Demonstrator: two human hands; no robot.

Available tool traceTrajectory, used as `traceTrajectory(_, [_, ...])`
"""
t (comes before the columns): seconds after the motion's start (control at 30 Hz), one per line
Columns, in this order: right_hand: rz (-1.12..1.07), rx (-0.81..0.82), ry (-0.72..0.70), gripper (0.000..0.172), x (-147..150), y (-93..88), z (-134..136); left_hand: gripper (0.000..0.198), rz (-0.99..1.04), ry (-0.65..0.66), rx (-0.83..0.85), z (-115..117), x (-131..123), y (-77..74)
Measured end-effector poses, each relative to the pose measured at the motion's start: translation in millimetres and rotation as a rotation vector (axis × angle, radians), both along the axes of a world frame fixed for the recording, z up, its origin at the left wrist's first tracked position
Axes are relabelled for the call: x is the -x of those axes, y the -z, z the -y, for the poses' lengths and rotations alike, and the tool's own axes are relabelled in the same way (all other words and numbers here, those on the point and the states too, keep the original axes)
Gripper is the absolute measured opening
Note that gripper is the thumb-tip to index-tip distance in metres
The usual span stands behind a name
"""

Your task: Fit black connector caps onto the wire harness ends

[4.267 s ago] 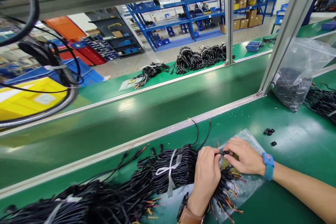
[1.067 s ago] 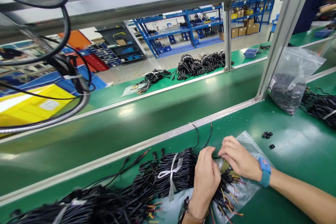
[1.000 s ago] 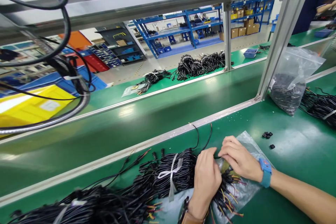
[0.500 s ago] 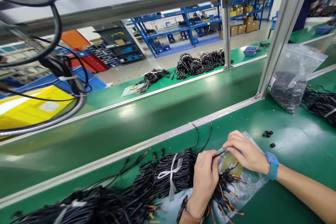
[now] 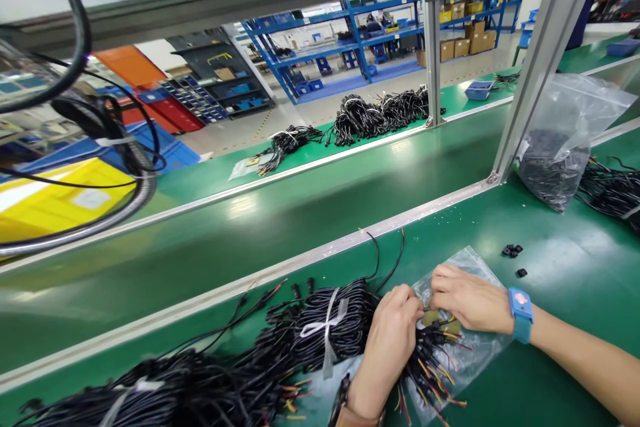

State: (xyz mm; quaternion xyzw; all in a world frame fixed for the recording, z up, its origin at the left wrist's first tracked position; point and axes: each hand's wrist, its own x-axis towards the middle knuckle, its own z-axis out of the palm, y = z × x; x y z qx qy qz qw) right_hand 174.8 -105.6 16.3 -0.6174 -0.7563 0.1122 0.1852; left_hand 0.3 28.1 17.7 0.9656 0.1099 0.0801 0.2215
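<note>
My left hand (image 5: 387, 347) lies curled on the wire ends of a bundle of black cables (image 5: 320, 327) tied with a white strap (image 5: 326, 330). Its fingers are closed on the coloured-tipped wire ends (image 5: 430, 363). My right hand (image 5: 467, 299), with a blue wristband (image 5: 521, 315), rests fingers together on a clear plastic bag (image 5: 475, 347) under those ends, pinching at the wires beside my left fingertips. What sits between the fingertips is too small to name.
Several small black parts (image 5: 513, 251) lie on the green bench (image 5: 560, 293) to the right. A clear bag of black parts (image 5: 560, 160) leans by an aluminium post (image 5: 540, 60). More cable bundles (image 5: 613, 193) lie far right and on the far bench (image 5: 370, 117). A conveyor belt (image 5: 300, 213) runs across.
Both hands have dropped a little onto the wire ends and bag; the right hand moved from holding a wire raised to pressing down beside the left fingertips. The view shifted slightly.
</note>
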Motion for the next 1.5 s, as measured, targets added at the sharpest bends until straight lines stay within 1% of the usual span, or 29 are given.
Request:
traceTrajectory(0.1, [0.02, -0.004, 0.002, 0.02, 0, -0.1, 0, 0.025, -0.019, 0.001, -0.029, 1, 0, -1.6])
traceTrajectory(0.3, [-0.097, -0.07, 0.028, 0.022, -9, -6.8, 2, 0.024, -0.016, -0.004, -0.023, -1, -1, -0.8])
traceTrajectory(0.47, [-0.076, -0.073, 0.009, 0.019, -6, -7.8, 4, 0.025, -0.037, -0.01, -0.075, 0, -2, -0.2])
traceTrajectory(0.6, [-0.02, -0.06, -0.047, 0.019, -1, -7.3, 3, 0.025, -0.078, -0.024, -0.115, 1, -4, -0.7])
traceTrajectory(0.67, [0.007, -0.053, -0.048, 0.019, 0, -7.7, 3, 0.023, -0.093, -0.017, -0.096, 1, -4, -2.5])
traceTrajectory(0.8, [0.017, -0.047, -0.028, 0.02, 2, -7.6, 5, 0.014, -0.088, 0.017, 0.009, -2, -1, -8.8])
traceTrajectory(0.93, [-0.031, -0.059, -0.014, 0.02, 2, -4.1, 5, 0.018, -0.077, 0.035, 0.026, -3, 0, -11.0])
traceTrajectory(1.13, [-0.095, -0.15, 0.076, 0.023, -7, -0.8, 3, 0.024, -0.03, 0.009, -0.03, -2, -2, -4.1])
traceTrajectory(1.3, [-0.068, -0.168, 0.032, 0.025, -3, 0.5, 3, 0.022, -0.076, 0.0, -0.134, -2, -5, -3.1])
traceTrajectory(1.5, [-0.006, -0.135, 0.03, 0.02, -1, 2.8, 3, 0.023, -0.132, -0.021, -0.202, 0, -10, -7.4])
